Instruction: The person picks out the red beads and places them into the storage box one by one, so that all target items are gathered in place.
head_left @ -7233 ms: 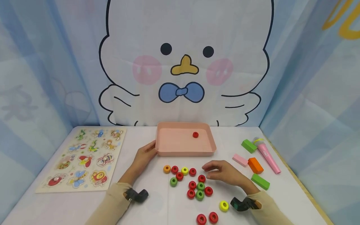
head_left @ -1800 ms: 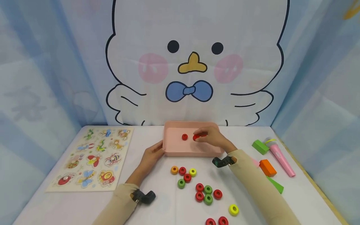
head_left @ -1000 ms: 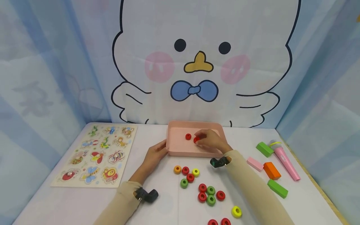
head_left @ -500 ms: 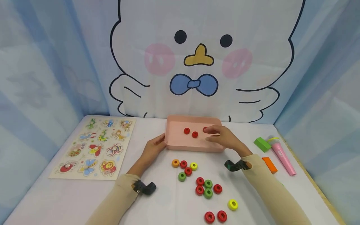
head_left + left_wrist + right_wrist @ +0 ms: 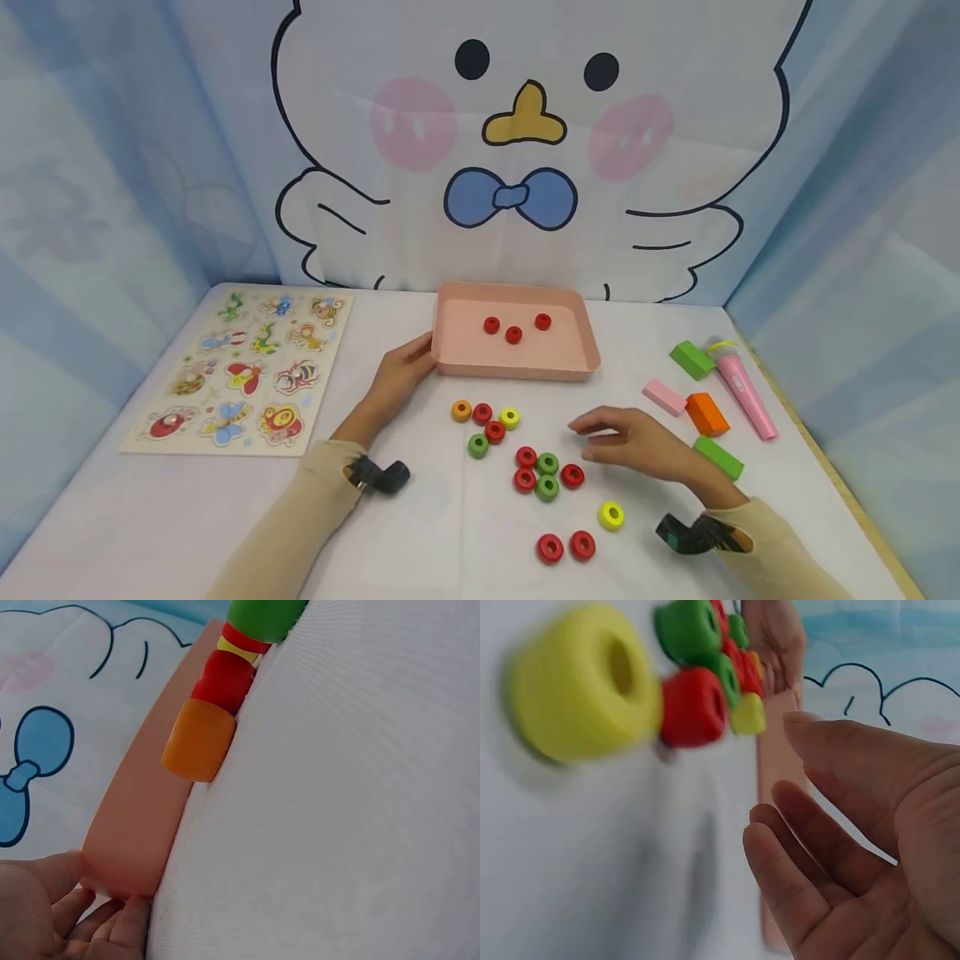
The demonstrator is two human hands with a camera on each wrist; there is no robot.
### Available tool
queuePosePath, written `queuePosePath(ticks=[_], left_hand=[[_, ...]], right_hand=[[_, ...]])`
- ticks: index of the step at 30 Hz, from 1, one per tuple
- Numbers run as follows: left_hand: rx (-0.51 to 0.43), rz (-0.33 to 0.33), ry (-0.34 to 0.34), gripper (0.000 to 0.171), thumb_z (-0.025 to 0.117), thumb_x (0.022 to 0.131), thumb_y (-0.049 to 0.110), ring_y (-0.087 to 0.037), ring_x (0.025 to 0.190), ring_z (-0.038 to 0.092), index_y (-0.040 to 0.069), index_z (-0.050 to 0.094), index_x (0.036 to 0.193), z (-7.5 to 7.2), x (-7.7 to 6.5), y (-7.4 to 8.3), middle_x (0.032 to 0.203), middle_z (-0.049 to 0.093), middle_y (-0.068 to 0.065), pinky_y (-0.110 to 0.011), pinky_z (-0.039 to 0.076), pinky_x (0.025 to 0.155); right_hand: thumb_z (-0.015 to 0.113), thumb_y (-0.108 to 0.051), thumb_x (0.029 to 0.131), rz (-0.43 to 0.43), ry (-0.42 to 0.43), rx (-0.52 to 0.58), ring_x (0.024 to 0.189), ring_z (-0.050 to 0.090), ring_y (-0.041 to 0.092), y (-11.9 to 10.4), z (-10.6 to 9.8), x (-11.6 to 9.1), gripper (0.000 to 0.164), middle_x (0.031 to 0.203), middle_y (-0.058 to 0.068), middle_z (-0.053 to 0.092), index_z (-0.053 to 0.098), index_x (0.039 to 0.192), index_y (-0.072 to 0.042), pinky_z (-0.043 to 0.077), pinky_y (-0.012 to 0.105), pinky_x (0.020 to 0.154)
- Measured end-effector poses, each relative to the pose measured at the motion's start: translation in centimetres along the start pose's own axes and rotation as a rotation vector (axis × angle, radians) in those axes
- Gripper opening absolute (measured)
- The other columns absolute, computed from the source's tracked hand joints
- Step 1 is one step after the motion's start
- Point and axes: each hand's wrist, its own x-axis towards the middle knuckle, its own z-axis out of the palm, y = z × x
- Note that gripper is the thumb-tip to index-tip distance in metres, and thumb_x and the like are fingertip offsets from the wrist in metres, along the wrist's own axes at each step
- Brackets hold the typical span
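Observation:
My left hand (image 5: 401, 372) grips the near left corner of a pink tray (image 5: 517, 368). In the left wrist view the thumb lies at the tray's rim and the fingers (image 5: 129, 924) curl against its end. Three red beads (image 5: 513, 335) with holes lie inside the tray. My right hand (image 5: 637, 442) hovers over the table with nothing in it, thumb and fingers apart. Closest to it on its left is a red bead (image 5: 572, 476); a yellow bead (image 5: 611, 516) lies nearer me. In the right wrist view the fingers (image 5: 780, 877) are loosely bent.
More red, green, yellow and orange beads (image 5: 461, 411) lie in front of the tray. An insect picture board (image 5: 236, 375) lies at left. At right are a pink toy microphone (image 5: 742, 387), green blocks (image 5: 717, 457), an orange block (image 5: 707, 414) and a pink block (image 5: 664, 397).
Over these frames two red beads joined the one in the tray. The right hand let go of the last one and moved back toward the loose beads. The left hand stayed at the tray.

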Motion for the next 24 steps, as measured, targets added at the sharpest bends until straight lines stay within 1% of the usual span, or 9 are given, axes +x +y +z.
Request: queuePosePath(ticks=[3, 5, 8, 11, 16, 20, 24], left_hand=[[0.01, 0.0, 0.007, 0.054, 0.062, 0.098, 0.028, -0.017, 0.141, 0.034, 0.018, 0.046, 0.148, -0.1, 0.0, 0.0, 0.15, 0.045, -0.001, -0.034, 0.032, 0.113], [0.01, 0.009, 0.006, 0.055, 0.062, 0.098, 0.027, -0.018, 0.141, 0.034, 0.016, 0.045, 0.149, -0.2, 0.0, 0.0, 0.15, 0.045, -0.003, -0.035, 0.031, 0.113], [0.006, 0.017, 0.009, 0.055, 0.062, 0.098, 0.026, -0.019, 0.141, 0.034, 0.015, 0.045, 0.148, -0.3, -0.1, -0.1, 0.149, 0.045, -0.004, -0.035, 0.03, 0.114], [-0.006, 0.03, 0.007, 0.055, 0.062, 0.097, 0.025, -0.02, 0.141, 0.034, 0.013, 0.045, 0.148, -0.3, -0.1, -0.1, 0.149, 0.045, -0.006, -0.036, 0.03, 0.114], [-0.021, 0.024, -0.006, 0.055, 0.062, 0.098, 0.025, -0.019, 0.141, 0.034, 0.014, 0.045, 0.149, 0.0, 0.0, 0.0, 0.15, 0.045, -0.005, -0.035, 0.032, 0.113], [-0.015, 0.009, -0.005, 0.055, 0.062, 0.098, 0.026, -0.018, 0.141, 0.033, 0.016, 0.045, 0.149, 0.1, 0.0, 0.1, 0.15, 0.045, -0.004, -0.035, 0.032, 0.113], [-0.013, 0.019, -0.003, 0.054, 0.062, 0.098, 0.025, -0.019, 0.141, 0.033, 0.015, 0.045, 0.149, 0.0, -0.1, 0.2, 0.15, 0.045, -0.005, -0.036, 0.031, 0.113]], right_hand=[[0.072, -0.02, 0.091, 0.018, -0.014, 0.052, 0.117, 0.058, 0.029, 0.1, 1.3, -1.4, 0.038, 0.125, 0.01, 0.061, 0.063, 0.126, -0.007, 0.05, 0.033, 0.096], [0.072, -0.02, 0.091, 0.037, -0.019, 0.081, 0.116, 0.058, 0.026, 0.2, 2.1, -2.0, 0.037, 0.124, 0.008, 0.061, 0.064, 0.125, -0.009, 0.05, 0.032, 0.096], [0.073, -0.021, 0.091, 0.051, -0.017, 0.118, 0.114, 0.059, 0.021, 0.4, 3.0, -2.5, 0.036, 0.123, 0.006, 0.062, 0.065, 0.124, -0.01, 0.05, 0.03, 0.096], [0.072, -0.02, 0.091, 0.04, 0.0, 0.139, 0.112, 0.061, 0.019, 0.5, 3.7, -2.6, 0.035, 0.122, 0.007, 0.062, 0.065, 0.124, -0.01, 0.05, 0.03, 0.095], [0.072, -0.016, 0.091, 0.014, 0.051, 0.139, 0.11, 0.062, 0.023, 0.4, 4.3, -2.6, 0.034, 0.121, 0.01, 0.063, 0.065, 0.123, -0.007, 0.052, 0.03, 0.093], [0.073, -0.016, 0.09, 0.035, 0.085, 0.121, 0.107, 0.063, 0.022, 0.3, 4.7, -2.4, 0.03, 0.118, 0.008, 0.063, 0.067, 0.119, -0.009, 0.054, 0.028, 0.09], [0.073, -0.015, 0.089, 0.054, 0.103, 0.1, 0.104, 0.064, 0.02, 0.5, 5.0, -2.5, 0.027, 0.116, 0.006, 0.064, 0.069, 0.115, -0.011, 0.054, 0.028, 0.088]])
